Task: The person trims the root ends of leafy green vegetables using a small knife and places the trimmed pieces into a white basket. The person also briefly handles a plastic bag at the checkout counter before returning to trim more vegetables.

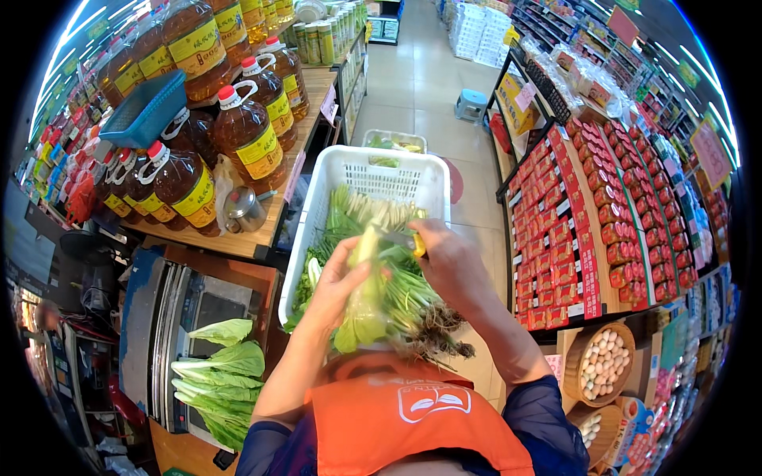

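My left hand [343, 279] grips a pale green head of leafy vegetable [367, 285], its leaves towards my orange apron and its stem end away from me. In my right hand [443, 250] is a knife with a yellow handle [419, 244], its blade against or close beside the stem end; blur hides whether they touch. Both hands are over a white plastic basket [387, 156] of greens. Spring onions with muddy roots [440, 327] lie at its near right side, and pale stalks [381, 208] fill its far part.
Leafy greens [226, 375] lie on a wrapping machine or scale at left. Large oil bottles [253, 140] and a metal pot [243, 208] stand on a wooden shelf. A smaller crate [396, 138], a blue stool [471, 105], stacked jars [625, 273] and egg baskets [601, 363] surround the aisle.
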A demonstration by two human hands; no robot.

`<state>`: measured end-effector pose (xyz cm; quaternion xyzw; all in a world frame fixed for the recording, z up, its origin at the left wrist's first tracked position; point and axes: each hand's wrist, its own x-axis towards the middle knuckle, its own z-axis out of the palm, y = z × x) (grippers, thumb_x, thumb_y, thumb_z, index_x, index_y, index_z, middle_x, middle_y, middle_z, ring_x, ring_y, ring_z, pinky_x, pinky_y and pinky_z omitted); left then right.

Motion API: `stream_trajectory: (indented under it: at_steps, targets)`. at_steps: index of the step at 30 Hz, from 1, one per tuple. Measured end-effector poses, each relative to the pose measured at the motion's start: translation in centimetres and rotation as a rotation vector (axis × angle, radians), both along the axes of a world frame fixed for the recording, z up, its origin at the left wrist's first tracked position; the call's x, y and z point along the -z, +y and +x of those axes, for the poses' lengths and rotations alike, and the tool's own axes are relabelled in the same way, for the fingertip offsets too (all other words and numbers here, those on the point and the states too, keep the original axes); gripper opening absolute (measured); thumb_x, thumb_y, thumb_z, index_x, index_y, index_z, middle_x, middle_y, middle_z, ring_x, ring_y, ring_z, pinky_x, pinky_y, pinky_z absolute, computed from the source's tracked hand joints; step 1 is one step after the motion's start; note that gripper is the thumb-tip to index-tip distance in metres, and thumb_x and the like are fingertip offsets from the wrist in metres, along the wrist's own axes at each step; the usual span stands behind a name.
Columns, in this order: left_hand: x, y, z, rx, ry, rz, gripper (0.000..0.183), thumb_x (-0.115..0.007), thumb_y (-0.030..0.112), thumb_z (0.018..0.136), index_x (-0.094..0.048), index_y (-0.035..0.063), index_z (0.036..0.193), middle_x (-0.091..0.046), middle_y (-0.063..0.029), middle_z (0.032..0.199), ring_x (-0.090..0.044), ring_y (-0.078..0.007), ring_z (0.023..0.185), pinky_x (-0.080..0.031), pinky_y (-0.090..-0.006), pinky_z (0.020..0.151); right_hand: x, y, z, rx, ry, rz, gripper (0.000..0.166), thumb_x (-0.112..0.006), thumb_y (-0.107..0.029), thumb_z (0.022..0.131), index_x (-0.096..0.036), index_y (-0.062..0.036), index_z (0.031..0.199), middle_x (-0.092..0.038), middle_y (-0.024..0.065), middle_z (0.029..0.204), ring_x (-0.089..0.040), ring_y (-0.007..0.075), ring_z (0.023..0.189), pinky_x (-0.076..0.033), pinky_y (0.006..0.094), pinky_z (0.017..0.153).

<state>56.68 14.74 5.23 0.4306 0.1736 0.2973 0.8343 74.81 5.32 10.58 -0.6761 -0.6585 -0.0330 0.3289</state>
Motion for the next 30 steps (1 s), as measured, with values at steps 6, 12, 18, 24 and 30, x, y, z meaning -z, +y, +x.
stream_trajectory:
  at_steps: [6,12,18,24,30]
  targets:
    - [-0.4,-1.0,-0.6,0.001,0.026,0.023,0.047,-0.066,0.015,0.091,-0.044,0.0081,0.132,-0.063,-0.0071,0.106,-0.063,-0.0161,0.084,-0.051,-0.0281,0.072,-0.9,0.8,-0.5,-0.04,-0.14,0.049,0.026,-0.06,-0.002,0.078,-0.057,-0.0014,0.103,-0.058,0.0127,0.083,-0.063,0.0304,0.073,-0.051,0.0384,0.062]
    - [-0.5,-1.4,-0.5,-0.006,-0.017,-0.027,0.046,-0.068,0.009,0.088,-0.046,0.0089,0.129,-0.06,-0.005,0.111,-0.061,-0.0155,0.087,-0.049,-0.0276,0.077,-1.1,0.5,-0.4,-0.04,-0.111,0.052,0.026,-0.061,-0.002,0.079,-0.057,-0.001,0.105,-0.058,0.0134,0.084,-0.064,0.0306,0.074,-0.051,0.0378,0.062]
    - [-0.3,-1.7,0.7,-0.398,0.311,0.78,0.053,-0.077,0.011,0.081,-0.048,0.0073,0.126,-0.056,-0.0066,0.111,-0.059,-0.0178,0.095,-0.048,-0.0289,0.082,-0.7,0.4,-0.5,-0.118,0.725,-0.025,0.034,-0.074,-0.013,0.083,-0.061,-0.0051,0.114,-0.067,0.0089,0.091,-0.066,0.019,0.079,-0.051,0.0305,0.067]
    - [-2.4,-0.9,-0.6,-0.475,0.411,1.05,0.071,-0.081,0.018,0.074,-0.048,0.0033,0.134,-0.055,-0.0108,0.124,-0.052,-0.0239,0.118,-0.041,-0.037,0.103,-0.4,2.1,1.2,-0.174,0.972,0.012,0.022,-0.073,-0.017,0.087,-0.069,-0.0033,0.103,-0.063,-0.0033,0.081,-0.056,0.0065,0.071,-0.046,0.0227,0.066]
    - [-2.7,3.4,-4.4,-0.49,0.237,0.661,0.027,-0.062,0.009,0.093,-0.06,-0.001,0.118,-0.061,-0.0075,0.116,-0.057,-0.0163,0.111,-0.043,-0.0305,0.098,-1.5,3.8,6.4,-0.178,1.017,0.011,0.024,-0.073,-0.021,0.088,-0.068,-0.0028,0.101,-0.059,-0.0032,0.075,-0.049,0.0025,0.06,-0.038,0.0196,0.051]
